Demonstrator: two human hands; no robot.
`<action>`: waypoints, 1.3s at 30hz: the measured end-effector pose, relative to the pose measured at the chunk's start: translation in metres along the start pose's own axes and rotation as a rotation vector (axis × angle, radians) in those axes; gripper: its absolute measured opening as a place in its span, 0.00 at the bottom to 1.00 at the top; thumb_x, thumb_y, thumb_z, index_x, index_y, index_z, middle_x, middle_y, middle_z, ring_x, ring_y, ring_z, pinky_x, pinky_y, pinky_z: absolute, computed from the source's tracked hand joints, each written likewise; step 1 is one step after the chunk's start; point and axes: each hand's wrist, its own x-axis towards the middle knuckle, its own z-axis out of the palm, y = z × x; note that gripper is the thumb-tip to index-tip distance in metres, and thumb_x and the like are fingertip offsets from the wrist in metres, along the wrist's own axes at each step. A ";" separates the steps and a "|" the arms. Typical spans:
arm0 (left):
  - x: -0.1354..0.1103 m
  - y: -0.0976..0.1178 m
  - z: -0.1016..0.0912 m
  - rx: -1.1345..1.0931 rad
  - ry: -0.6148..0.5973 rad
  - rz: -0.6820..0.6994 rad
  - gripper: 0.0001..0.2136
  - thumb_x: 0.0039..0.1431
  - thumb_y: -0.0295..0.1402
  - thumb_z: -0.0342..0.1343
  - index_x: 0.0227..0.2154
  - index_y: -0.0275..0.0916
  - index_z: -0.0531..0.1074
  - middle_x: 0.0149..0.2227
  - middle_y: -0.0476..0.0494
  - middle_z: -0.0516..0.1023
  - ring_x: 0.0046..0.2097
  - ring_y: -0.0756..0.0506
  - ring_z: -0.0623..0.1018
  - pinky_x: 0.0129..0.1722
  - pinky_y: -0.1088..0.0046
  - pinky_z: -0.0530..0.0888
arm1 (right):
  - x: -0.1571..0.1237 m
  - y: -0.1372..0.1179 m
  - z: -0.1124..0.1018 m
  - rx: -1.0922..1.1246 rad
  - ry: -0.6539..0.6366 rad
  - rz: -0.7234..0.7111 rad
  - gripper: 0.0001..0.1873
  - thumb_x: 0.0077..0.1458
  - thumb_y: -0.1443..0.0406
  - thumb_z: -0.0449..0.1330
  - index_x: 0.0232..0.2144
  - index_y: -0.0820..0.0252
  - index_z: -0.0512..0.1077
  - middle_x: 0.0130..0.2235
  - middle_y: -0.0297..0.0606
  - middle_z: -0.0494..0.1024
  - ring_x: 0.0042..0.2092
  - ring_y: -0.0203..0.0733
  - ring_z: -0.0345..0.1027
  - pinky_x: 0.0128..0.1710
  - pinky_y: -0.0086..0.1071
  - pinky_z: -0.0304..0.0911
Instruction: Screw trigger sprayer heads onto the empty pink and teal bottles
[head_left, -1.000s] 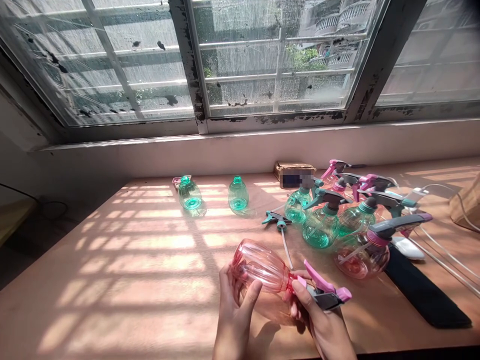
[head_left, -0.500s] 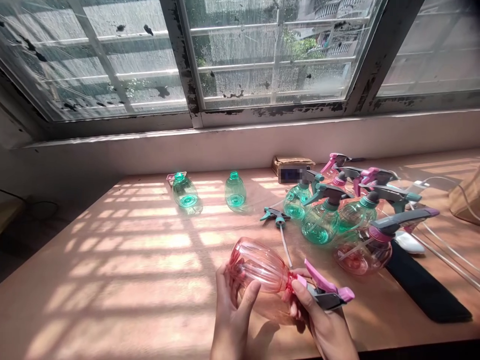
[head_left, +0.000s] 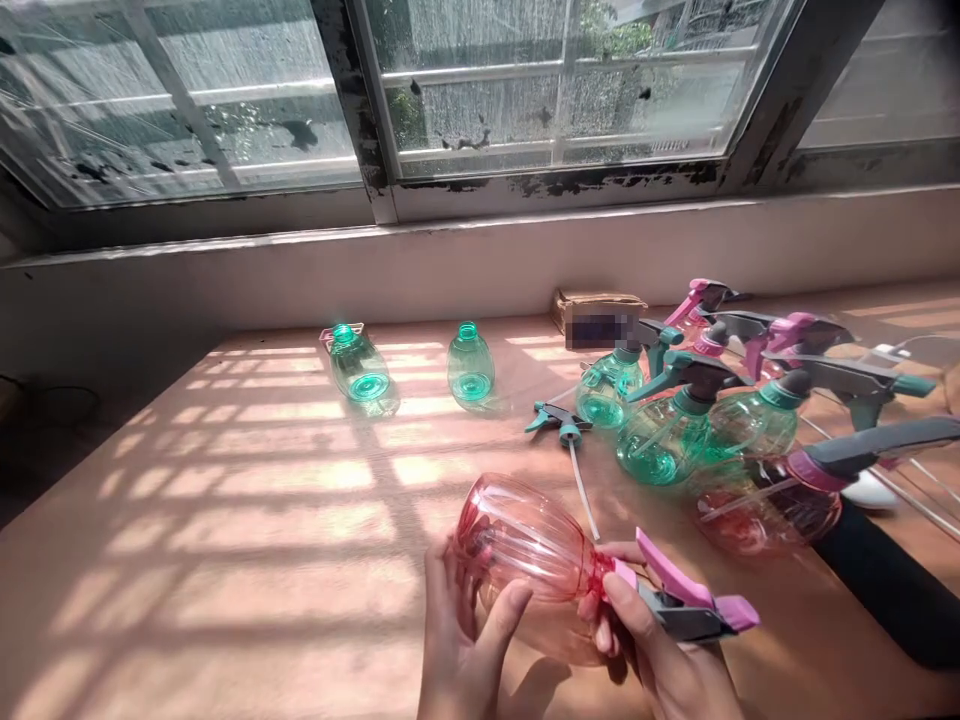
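My left hand (head_left: 459,640) is wrapped round the base of a clear pink spray bottle (head_left: 529,545), held on its side above the wooden table (head_left: 247,560). My right hand (head_left: 660,665) grips the bottle's neck at its pink and grey trigger head (head_left: 686,602). Just beyond the bottle lies a loose teal trigger head (head_left: 559,425) with its dip tube pointing toward me.
Two headless green bottles (head_left: 360,368) (head_left: 470,364) stand at the back. A cluster of assembled green and pink spray bottles (head_left: 679,430) crowds the right side. A cardboard box (head_left: 600,310) sits by the window sill, and a black pad (head_left: 892,590) lies far right.
Both hands keep the same grip on the pink bottle. The view has tilted down and closer, so the bottles on the right appear larger and shifted right.
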 end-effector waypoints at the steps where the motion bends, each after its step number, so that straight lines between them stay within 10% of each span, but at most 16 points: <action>1: 0.000 0.000 -0.001 -0.017 0.000 -0.010 0.36 0.49 0.45 0.75 0.59 0.46 0.68 0.60 0.37 0.79 0.63 0.34 0.77 0.57 0.63 0.78 | 0.000 -0.002 0.000 0.004 0.000 0.011 0.25 0.53 0.45 0.72 0.42 0.54 0.78 0.23 0.35 0.81 0.20 0.40 0.67 0.17 0.30 0.59; 13: 0.005 -0.003 -0.008 0.009 -0.080 0.015 0.38 0.43 0.36 0.77 0.59 0.48 0.70 0.58 0.41 0.80 0.59 0.37 0.80 0.58 0.64 0.76 | -0.004 -0.004 -0.001 0.059 -0.004 0.019 0.24 0.53 0.43 0.72 0.28 0.58 0.79 0.23 0.36 0.78 0.21 0.36 0.63 0.19 0.29 0.53; 17: 0.004 -0.002 -0.008 -0.049 -0.115 0.075 0.39 0.41 0.41 0.79 0.58 0.45 0.71 0.58 0.38 0.80 0.61 0.34 0.78 0.64 0.60 0.72 | -0.004 0.002 -0.002 0.052 -0.037 0.019 0.25 0.52 0.43 0.73 0.40 0.54 0.80 0.24 0.34 0.80 0.21 0.36 0.63 0.17 0.28 0.52; 22: 0.006 -0.001 -0.008 -0.037 -0.038 0.067 0.35 0.44 0.43 0.77 0.55 0.42 0.71 0.58 0.35 0.80 0.64 0.32 0.77 0.65 0.55 0.71 | -0.003 0.003 0.000 -0.025 -0.163 -0.021 0.24 0.55 0.44 0.72 0.25 0.57 0.79 0.19 0.31 0.73 0.21 0.32 0.62 0.19 0.25 0.54; 32: 0.006 -0.003 -0.007 0.049 -0.134 0.095 0.39 0.42 0.33 0.76 0.60 0.47 0.72 0.60 0.39 0.77 0.62 0.35 0.77 0.62 0.60 0.72 | 0.000 0.001 0.001 0.249 -0.121 -0.028 0.22 0.52 0.49 0.76 0.37 0.57 0.76 0.25 0.34 0.81 0.20 0.31 0.63 0.15 0.22 0.52; 39: 0.000 0.009 -0.004 -0.070 -0.159 0.096 0.34 0.48 0.45 0.76 0.56 0.46 0.70 0.54 0.40 0.82 0.58 0.34 0.81 0.57 0.60 0.76 | -0.002 0.003 0.003 0.135 -0.097 -0.004 0.26 0.50 0.45 0.75 0.40 0.56 0.78 0.25 0.35 0.81 0.19 0.34 0.63 0.14 0.24 0.53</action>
